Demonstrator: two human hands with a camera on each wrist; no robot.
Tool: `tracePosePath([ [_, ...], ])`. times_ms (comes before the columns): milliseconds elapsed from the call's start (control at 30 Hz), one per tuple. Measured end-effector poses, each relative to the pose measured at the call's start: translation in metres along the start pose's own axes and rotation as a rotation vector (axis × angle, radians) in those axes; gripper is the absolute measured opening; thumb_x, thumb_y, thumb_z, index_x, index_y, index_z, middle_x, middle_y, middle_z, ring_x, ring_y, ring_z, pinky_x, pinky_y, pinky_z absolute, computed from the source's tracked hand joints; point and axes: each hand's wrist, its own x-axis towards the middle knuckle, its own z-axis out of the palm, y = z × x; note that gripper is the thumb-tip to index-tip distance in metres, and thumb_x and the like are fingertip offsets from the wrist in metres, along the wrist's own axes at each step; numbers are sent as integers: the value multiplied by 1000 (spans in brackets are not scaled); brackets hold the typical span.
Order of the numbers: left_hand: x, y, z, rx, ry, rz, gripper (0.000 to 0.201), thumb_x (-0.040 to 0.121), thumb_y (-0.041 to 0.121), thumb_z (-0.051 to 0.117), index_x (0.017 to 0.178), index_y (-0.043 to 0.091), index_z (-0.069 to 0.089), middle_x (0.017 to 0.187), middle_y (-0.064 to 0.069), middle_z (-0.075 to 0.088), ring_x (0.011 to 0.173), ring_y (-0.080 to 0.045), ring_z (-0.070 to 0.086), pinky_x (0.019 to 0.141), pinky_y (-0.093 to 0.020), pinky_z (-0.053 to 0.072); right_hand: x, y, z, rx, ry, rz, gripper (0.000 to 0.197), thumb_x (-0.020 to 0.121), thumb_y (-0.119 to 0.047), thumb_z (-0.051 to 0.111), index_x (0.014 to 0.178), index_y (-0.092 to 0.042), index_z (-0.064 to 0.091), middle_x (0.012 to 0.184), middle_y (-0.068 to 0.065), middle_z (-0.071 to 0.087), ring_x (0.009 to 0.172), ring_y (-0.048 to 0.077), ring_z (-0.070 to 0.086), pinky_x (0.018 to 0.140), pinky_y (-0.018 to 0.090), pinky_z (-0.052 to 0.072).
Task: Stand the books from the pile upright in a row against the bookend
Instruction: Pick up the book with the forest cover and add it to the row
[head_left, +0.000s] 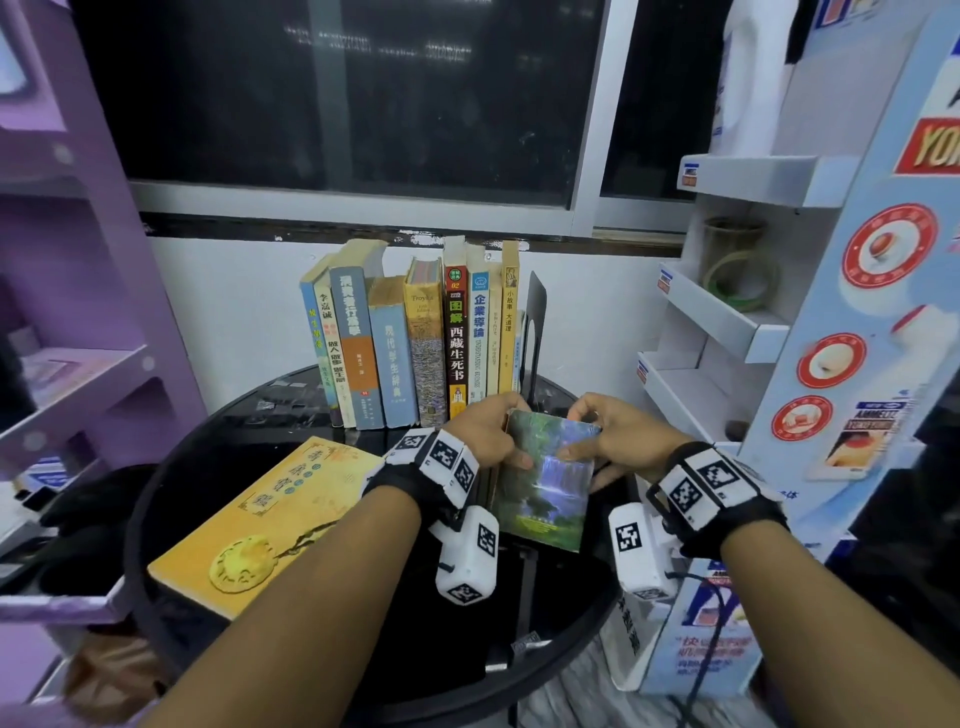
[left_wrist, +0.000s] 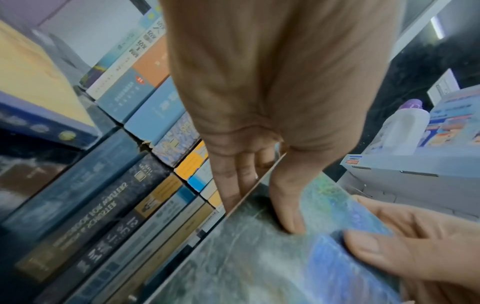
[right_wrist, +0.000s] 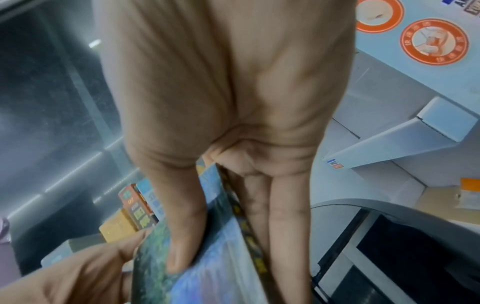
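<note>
Both hands hold a waterfall book (head_left: 545, 478) above the table (head_left: 171, 488), in front of the row (head_left: 415, 338): the left hand (head_left: 485, 431) pinches its left edge, thumb on the cover and fingers behind, and the right hand (head_left: 608, 436) pinches the right edge the same way. The step in hand looks like carrying this book to the row, which already leans against the bookend (head_left: 535, 327). Next it must be turned upright and set at the row's open left end, while a yellow book (head_left: 270, 514) lies flat, waiting.
</note>
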Motion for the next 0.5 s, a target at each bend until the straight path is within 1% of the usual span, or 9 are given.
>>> tracePosePath([
  [67,4,3,-4,7,56,18,42,75,2,77,101,20,49,111,-13,64,105,-31,61,91,-49,52,-2,-5,-2,63,-31,-17,22,87,1,66,100,-10,51,104,5,57,62,20,67,49,32,59],
  [133,8,7,-8,20,96,44,42,75,2,76,100,21,48,110,-15,63,104,-33,61,89,-50,53,-2,-9,-4,76,-29,-58,16,91,0,62,99,-11,57,97,9,65,62,19,70,57,35,61],
  [200,12,11,-12,56,149,69,42,76,5,76,103,21,49,109,-11,62,103,-30,61,88,-47,54,2,-12,-5,25,56,-105,12,91,-4,64,96,-15,62,93,13,71,70,25,73,68,46,61],
  [233,14,14,-15,81,174,76,42,77,7,76,108,20,50,110,-9,61,103,-28,61,88,-44,54,4,-14,-6,-4,103,-128,10,90,-8,66,95,-16,64,92,14,72,74,30,73,71,51,60],
  [267,17,17,-18,105,189,86,45,78,10,75,114,19,51,111,-7,60,102,-26,60,89,-41,53,6,-15,-6,-24,145,-139,9,89,-10,68,95,-17,65,91,14,74,76,34,73,72,53,59],
  [333,21,24,-26,175,213,118,50,81,16,74,124,19,50,113,-2,57,102,-21,58,90,-35,50,9,-17,-6,-47,213,-142,8,88,-12,69,93,-18,66,88,15,74,76,35,73,69,53,60],
  [367,23,28,-31,223,243,148,49,82,19,73,125,20,50,114,1,57,103,-18,56,90,-33,49,11,-18,-7,-59,246,-141,8,87,-12,69,92,-19,66,87,16,74,75,33,73,67,51,60],
  [433,27,34,-42,298,336,231,42,84,18,70,122,21,53,114,5,59,105,-14,56,92,-31,47,16,-19,-7,-92,313,-140,9,86,-12,69,89,-20,67,86,13,73,73,30,72,66,48,61],
  [500,31,40,-52,329,452,330,36,85,16,66,120,21,56,113,7,61,106,-13,57,95,-31,47,20,-21,-7,-141,374,-139,8,86,-14,68,87,-22,67,87,11,72,72,30,71,70,43,60],
])
